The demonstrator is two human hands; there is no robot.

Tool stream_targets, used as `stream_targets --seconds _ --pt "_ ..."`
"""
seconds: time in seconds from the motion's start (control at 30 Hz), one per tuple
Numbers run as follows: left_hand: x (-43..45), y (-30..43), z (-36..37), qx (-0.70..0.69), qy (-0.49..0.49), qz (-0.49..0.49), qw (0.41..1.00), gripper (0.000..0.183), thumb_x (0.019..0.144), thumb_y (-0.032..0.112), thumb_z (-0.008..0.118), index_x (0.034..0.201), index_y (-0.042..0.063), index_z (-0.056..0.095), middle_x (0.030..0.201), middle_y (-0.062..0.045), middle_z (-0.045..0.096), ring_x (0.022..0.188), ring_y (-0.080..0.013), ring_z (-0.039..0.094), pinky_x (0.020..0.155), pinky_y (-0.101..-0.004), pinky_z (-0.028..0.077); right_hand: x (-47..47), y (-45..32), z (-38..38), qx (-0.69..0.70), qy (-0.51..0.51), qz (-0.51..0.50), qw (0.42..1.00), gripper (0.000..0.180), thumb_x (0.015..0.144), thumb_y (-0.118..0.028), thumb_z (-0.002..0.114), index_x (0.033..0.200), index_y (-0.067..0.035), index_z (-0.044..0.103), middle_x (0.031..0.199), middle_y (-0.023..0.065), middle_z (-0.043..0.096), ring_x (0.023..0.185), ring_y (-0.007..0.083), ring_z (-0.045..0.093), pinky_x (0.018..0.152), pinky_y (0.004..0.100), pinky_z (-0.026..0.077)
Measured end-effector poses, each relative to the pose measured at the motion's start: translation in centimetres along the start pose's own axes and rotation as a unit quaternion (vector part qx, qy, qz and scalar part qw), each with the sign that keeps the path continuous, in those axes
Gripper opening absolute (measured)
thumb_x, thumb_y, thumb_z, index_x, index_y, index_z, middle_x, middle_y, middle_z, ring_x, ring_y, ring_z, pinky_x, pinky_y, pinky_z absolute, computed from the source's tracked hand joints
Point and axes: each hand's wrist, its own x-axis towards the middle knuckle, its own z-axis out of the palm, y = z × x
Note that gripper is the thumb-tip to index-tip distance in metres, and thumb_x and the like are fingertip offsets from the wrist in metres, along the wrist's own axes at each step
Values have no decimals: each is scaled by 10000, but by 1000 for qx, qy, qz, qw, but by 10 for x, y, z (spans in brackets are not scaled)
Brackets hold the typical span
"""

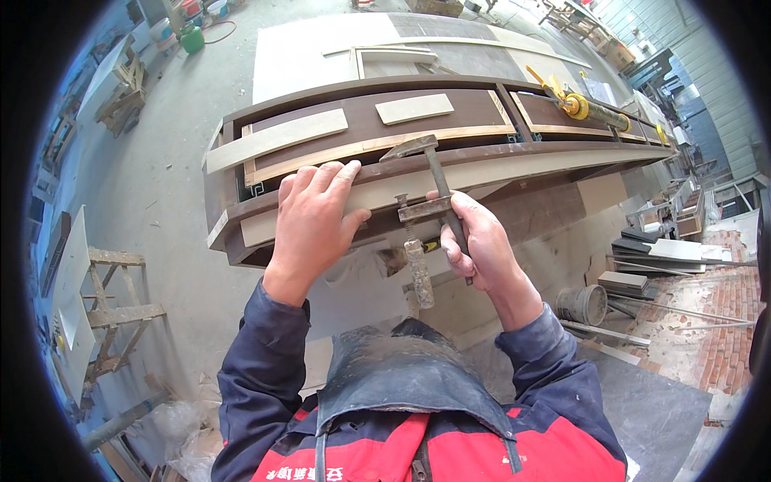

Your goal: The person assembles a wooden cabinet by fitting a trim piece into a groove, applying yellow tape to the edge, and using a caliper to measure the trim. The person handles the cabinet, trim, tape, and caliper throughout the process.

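Observation:
My right hand (479, 235) grips the bar of a metal F-clamp (443, 175). Its fixed jaw reaches over the front rail of a long dark brown cabinet frame (385, 170), and the sliding jaw with its screw sits lower, in front of the frame. The clamp's worn handle (420, 274) hangs downward. On the same rail, further left, lies my left hand (316, 220), fingers over the top edge and thumb on the front. A pale strip (482, 179) runs along the frame's front face. I cannot tell whether the clamp is tight.
A yellow caulking gun (593, 112) lies across the frame at right. Loose pale strips (277, 140) rest on top. Large panels (325, 45) lie behind. A wooden trestle (117, 313) stands left; a bucket (581, 305) and stacked boards (656, 253) are at right.

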Motion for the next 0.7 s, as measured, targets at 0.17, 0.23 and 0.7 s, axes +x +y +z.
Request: stream_targets --seconds 0.17,0.23,0.7 --pt "0 1 0 -6 -15 -14 1000 664 791 221 862 1402 78 643 1319 -90 659 1242 -306 563 1082 -436 398 7 2 -3 10 21 32 999 343 1122 -282 341 1187 -73 605 585 12 529 369 66 341 346 239 244" --pt "0 2 0 -8 -12 -14 1000 667 789 218 863 1401 76 642 1317 -90 659 1240 -306 563 1081 -437 398 9 6 -5 13 32 36 999 342 1115 -279 339 1178 -76 606 601 12 535 375 66 336 347 244 244" --pt "0 3 3 7 14 2 1000 645 788 228 862 1375 67 647 1283 -72 669 1201 -275 585 1058 -424 413 9 17 -3 -8 -7 -32 999 328 1152 -288 426 1217 -28 615 684 43 590 423 55 343 399 233 292"
